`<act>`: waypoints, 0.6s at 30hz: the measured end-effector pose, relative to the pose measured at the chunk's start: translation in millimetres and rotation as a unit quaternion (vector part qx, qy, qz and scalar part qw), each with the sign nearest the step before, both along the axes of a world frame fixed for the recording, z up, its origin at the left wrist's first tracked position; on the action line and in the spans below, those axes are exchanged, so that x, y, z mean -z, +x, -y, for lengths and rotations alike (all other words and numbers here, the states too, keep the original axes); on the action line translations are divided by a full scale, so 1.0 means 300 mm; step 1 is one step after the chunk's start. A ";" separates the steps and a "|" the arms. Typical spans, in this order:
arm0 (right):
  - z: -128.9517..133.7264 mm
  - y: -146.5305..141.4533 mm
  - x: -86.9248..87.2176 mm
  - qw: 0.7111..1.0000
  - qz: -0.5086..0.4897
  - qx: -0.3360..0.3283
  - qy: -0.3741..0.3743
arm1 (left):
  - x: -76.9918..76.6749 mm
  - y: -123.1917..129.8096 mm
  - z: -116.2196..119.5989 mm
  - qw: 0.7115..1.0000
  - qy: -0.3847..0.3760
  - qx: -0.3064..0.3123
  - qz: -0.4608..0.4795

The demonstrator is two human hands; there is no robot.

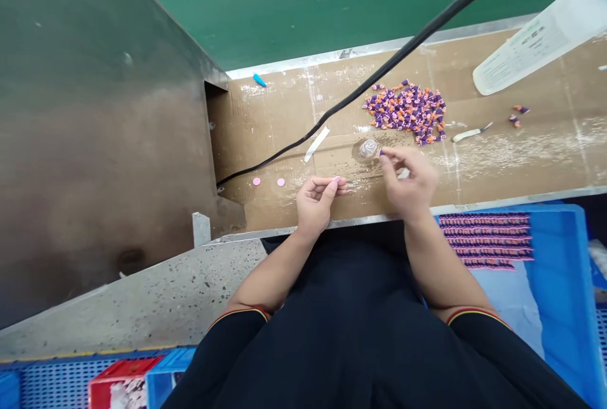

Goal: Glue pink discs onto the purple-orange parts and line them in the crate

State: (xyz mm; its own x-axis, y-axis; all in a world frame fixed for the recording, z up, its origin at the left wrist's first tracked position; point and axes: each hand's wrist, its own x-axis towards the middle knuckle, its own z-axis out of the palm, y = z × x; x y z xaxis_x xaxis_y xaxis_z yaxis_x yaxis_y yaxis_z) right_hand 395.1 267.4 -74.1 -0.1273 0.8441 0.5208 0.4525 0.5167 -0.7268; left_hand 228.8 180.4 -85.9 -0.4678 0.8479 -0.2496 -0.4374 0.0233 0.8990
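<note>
My left hand (315, 207) is closed in a pinch on a small pink disc (336, 179), just above the cardboard near the bench's front edge. To its right, my right hand (411, 181) pinches a small purple piece (381, 152), mostly hidden by the fingertips. That piece is beside a little round dish (368, 148) of clear, shiny stuff. Behind the right hand lies a heap of small purple, orange and pink figures (408, 110). Two loose pink discs, a near one (281, 182) and a farther one (257, 181), lie left of my left hand.
A black cable (341, 104) slants across the cardboard-covered bench (284, 118). A brush (468, 134), white strip (317, 144), blue cap (259, 80) and white bottle (535, 42) lie there. A blue tray (564, 282) with rows of small figures (486, 238) stands lower right; a metal housing (109, 124) borders the left.
</note>
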 end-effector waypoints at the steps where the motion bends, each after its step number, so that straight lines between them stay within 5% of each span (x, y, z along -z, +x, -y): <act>1: -0.042 0.019 -0.012 0.999 0.052 -0.007 0.010 | 0.003 -0.001 0.001 1.000 0.004 0.001 -0.004; 5: -0.156 0.035 -0.050 0.973 0.217 -0.068 0.037 | 0.014 -0.006 0.005 1.000 0.027 0.007 -0.005; 9: -0.175 0.001 -0.055 0.952 0.295 -0.084 0.027 | 0.018 -0.004 0.005 0.999 0.029 0.016 0.004; 18: -0.179 -0.004 -0.039 0.961 0.252 -0.108 0.043 | 0.004 0.000 0.004 0.999 0.020 -0.003 0.046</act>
State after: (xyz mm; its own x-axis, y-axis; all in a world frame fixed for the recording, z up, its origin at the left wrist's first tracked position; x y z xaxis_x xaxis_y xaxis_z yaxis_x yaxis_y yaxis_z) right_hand 393.8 321.2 -62.5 -0.5486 0.7269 0.4130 0.6122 0.6857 -0.3937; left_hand 228.9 179.1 -87.0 -0.4503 0.8548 -0.2579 -0.5183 -0.0150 0.8551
